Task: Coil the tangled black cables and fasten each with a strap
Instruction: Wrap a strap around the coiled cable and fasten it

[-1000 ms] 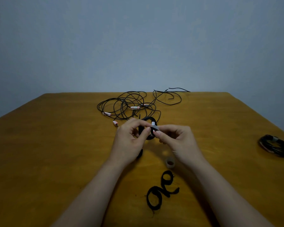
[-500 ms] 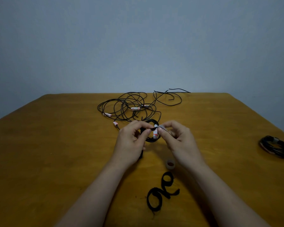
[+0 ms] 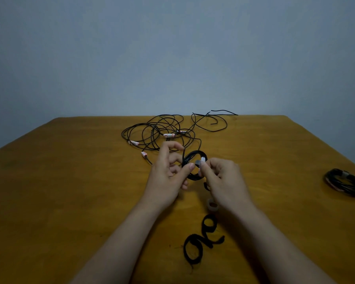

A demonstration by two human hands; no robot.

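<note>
A small coil of black cable (image 3: 195,158) is held upright above the middle of the wooden table (image 3: 70,191). My left hand (image 3: 168,177) pinches its left side between thumb and index finger. My right hand (image 3: 223,179) pinches a grey strap (image 3: 198,162) and a white connector at the coil's right side. Behind the hands lies a tangle of black cables (image 3: 162,130) with white-and-red connectors. A finished bundle (image 3: 345,182) with a strap sits at the right edge.
Curled black straps (image 3: 201,240) lie on the table near me, between my forearms. A small roll of clear tape (image 3: 213,204) stands just under my right wrist. A loose cable end (image 3: 217,119) loops near the table's far edge.
The coil has turned so its ring faces me more fully. My right hand moved slightly right with the strap, and my left index finger lifted off the coil's top.
</note>
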